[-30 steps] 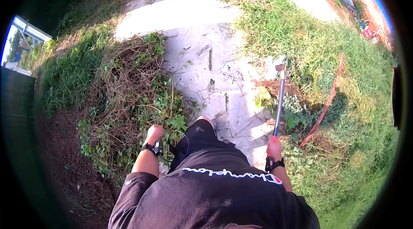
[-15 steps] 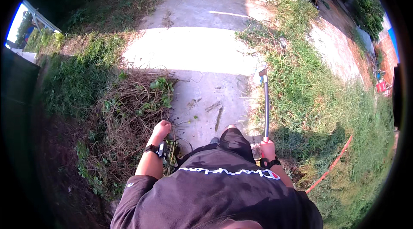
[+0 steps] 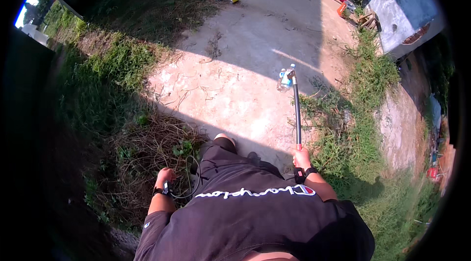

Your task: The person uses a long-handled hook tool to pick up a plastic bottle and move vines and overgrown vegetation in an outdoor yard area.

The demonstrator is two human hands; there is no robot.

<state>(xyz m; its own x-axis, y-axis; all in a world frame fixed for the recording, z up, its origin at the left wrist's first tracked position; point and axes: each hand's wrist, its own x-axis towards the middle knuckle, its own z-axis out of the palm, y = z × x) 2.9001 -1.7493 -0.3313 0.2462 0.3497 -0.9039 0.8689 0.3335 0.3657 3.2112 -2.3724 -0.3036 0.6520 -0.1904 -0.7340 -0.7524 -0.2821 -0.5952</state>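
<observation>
My right hand (image 3: 300, 157) is wrapped round the red grip of a long litter picker (image 3: 298, 114) with a black shaft, which points ahead of me. At its far tip are clear plastic bottles (image 3: 284, 80) with blue-and-white labels; whether the jaws grip them I cannot make out. My left hand (image 3: 166, 175) hangs at my side over a heap of dry stems, its fingers curled in and nothing visible in it. Each wrist wears a black strap, and a thin cable runs by the left one.
A concrete path (image 3: 230, 89) runs ahead, partly in shadow. Weeds (image 3: 370, 84) line its right side, and a brush heap (image 3: 142, 158) borders the left. Small litter (image 3: 234, 0) lies farther up. A pale wall (image 3: 400, 16) stands at the far right, with wood pieces (image 3: 368, 20) beside it.
I have stepped forward and the view has turned. The picker's tip has gone from the weedy edge to over the path, and bottles now show there. My left hand has swung back.
</observation>
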